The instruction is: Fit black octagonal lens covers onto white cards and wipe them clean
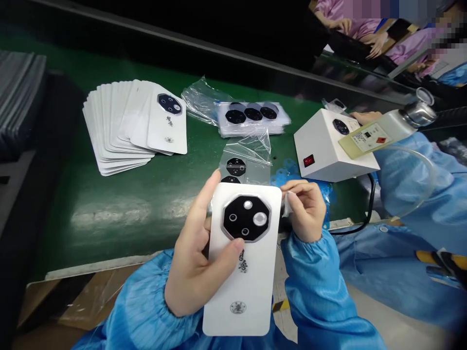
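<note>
My left hand (199,262) grips a white phone back cover (242,272), thumb pressed just under its black octagonal camera plate (246,218). The cover stands upright in front of me. My right hand (306,209) is closed at the cover's upper right corner, pinching a small white bit of film or tab (287,201). Just beyond the cover lies a clear plastic strip (243,163) carrying black octagonal lens pieces. Both sleeves are blue.
A fanned stack of white back covers (127,126) lies on the green conveyor belt (127,204) at left. A bagged pile of lens strips (251,119) sits behind. A white box with a red switch (328,146) stands at right, beside a co-worker's blue sleeve (419,194).
</note>
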Motion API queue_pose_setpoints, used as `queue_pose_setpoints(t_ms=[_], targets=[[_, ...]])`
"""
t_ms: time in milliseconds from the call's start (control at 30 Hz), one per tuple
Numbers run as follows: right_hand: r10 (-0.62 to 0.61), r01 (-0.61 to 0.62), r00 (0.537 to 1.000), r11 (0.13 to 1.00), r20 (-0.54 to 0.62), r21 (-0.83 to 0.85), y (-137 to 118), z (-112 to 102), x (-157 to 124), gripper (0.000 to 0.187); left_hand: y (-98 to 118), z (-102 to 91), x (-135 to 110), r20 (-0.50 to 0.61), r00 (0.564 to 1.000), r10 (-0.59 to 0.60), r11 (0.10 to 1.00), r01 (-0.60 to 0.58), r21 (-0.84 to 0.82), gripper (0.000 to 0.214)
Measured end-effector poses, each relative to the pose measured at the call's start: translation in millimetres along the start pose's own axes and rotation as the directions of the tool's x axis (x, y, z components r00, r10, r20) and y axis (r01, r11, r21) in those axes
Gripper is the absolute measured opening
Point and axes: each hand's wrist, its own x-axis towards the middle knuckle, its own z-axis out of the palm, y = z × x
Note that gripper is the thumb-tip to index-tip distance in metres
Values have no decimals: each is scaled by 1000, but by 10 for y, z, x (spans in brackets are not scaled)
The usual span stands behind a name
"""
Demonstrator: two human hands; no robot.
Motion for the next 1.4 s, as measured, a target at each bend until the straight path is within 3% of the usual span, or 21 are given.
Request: queue_pose_setpoints(t_ms=[233,467,733,1067,1400], targets=[[26,-17,999,981,-43,194,-363,-15,-85,10,25,-18,-16,39,999,29,999,-30,22,68],[-24,31,999,981,-38,190,-508,-7,-139,16,79,0,-48,59,998,21,999,-23,34,70],[-53,55,998,991,-15,124,-543,-3,-154,15,49,-20,-49,58,996,66,991,-72,110,70],[-1,-4,998,997,70,78,-482,-8,-167,13,70,2,-66,17,998,65,985,-67,162,68],[47,-49,990,999,132,8,-435,-4,-176,17,46,-7,-76,27,988,155,961,-157,226,70]])
